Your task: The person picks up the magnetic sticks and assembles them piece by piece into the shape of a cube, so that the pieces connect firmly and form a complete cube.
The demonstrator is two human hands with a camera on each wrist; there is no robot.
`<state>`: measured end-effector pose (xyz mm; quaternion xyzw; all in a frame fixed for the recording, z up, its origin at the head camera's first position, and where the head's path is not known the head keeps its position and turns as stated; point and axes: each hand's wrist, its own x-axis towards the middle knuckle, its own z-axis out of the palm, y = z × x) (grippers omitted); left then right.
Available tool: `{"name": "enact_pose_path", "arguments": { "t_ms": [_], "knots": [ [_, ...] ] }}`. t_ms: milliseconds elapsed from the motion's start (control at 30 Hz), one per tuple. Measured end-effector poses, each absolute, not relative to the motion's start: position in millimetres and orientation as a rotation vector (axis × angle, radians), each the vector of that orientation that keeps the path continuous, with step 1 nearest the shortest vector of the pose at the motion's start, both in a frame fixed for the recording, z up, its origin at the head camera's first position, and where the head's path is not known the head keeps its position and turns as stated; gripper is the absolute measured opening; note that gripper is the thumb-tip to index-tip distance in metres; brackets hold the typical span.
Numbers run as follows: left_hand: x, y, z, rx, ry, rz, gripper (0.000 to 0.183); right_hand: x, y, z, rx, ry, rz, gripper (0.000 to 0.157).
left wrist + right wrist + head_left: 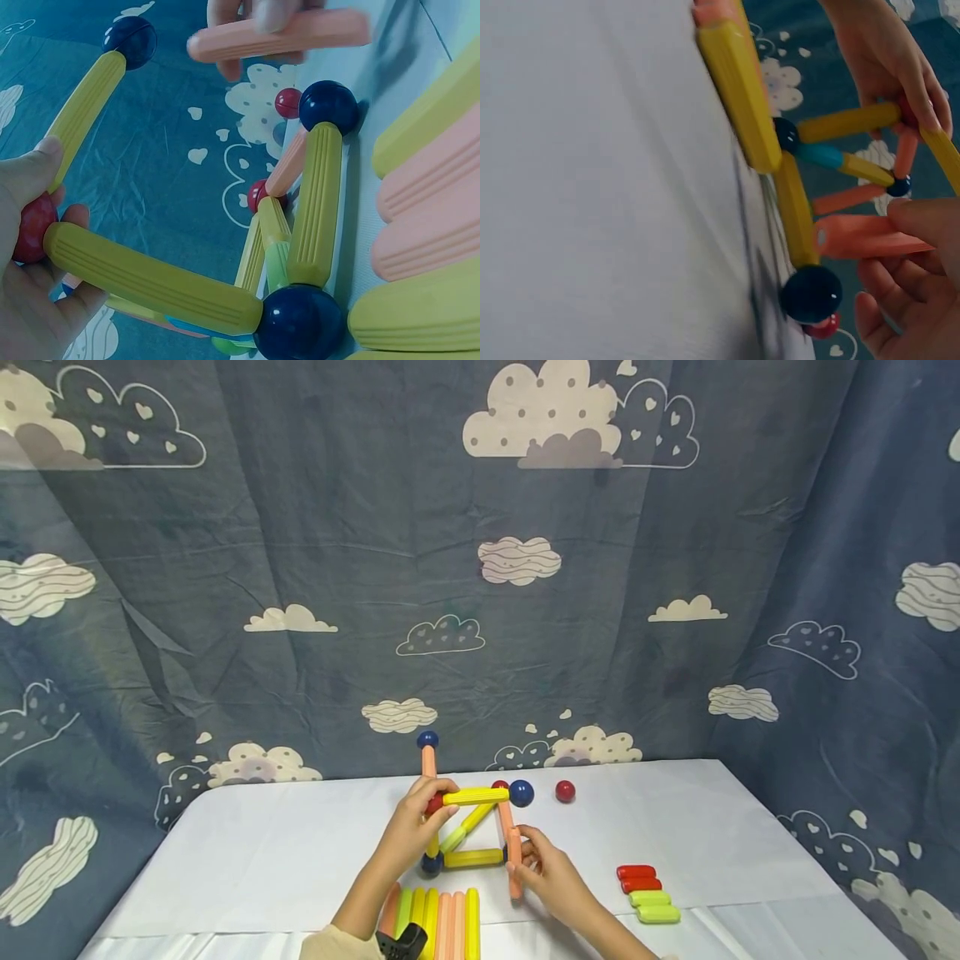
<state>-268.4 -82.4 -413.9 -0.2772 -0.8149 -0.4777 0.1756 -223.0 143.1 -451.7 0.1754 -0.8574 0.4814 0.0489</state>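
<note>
My left hand grips a red ball at an upper corner of a magnetic stick-and-ball frame. From that ball a yellow stick reaches right to a blue ball, and another yellow stick drops to a lower blue ball. My right hand pinches a loose orange-pink stick between thumb and fingers. In the head view, that stick overlaps the lower right blue ball. A yellow stick joins the two lower balls. Behind, an upright pink stick carries a blue ball.
Pink, yellow and green sticks lie side by side at the table's front. Short red sticks and light green sticks lie to the right. A separate red ball is at the back. A cloud-patterned curtain hangs behind the white table.
</note>
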Motion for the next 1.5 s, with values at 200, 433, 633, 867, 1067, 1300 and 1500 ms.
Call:
{"name": "enact_pose_path", "arguments": {
  "t_ms": [200,433,633,867,1067,1300,1500],
  "knots": [
    [-267,-82,-413,-0.787,-2.306,-1.366,0.022,-240,144,-446,0.357,-2.511,1.327,0.026],
    [-268,-82,-415,-0.783,-2.306,-1.357,0.021,-251,143,-444,0.338,-2.412,1.377,0.021],
    [-267,-83,-415,-0.768,-2.313,-1.356,0.021,-256,143,-448,0.370,-2.393,1.381,0.020],
    [-269,-83,-416,-0.766,-2.293,-1.370,0.021,-257,143,-449,0.392,-2.441,1.326,0.024],
    [-270,-82,-418,-0.752,-2.286,-1.418,0.023,-257,143,-448,0.455,-2.405,1.343,0.046],
    [-252,-82,-406,-0.714,-2.263,-1.466,0.032,-256,145,-446,0.577,-2.272,1.245,0.070],
    [-238,-82,-395,-0.671,-2.261,-1.469,0.041,-255,145,-445,0.614,-2.265,1.215,0.070]
  ]
}}
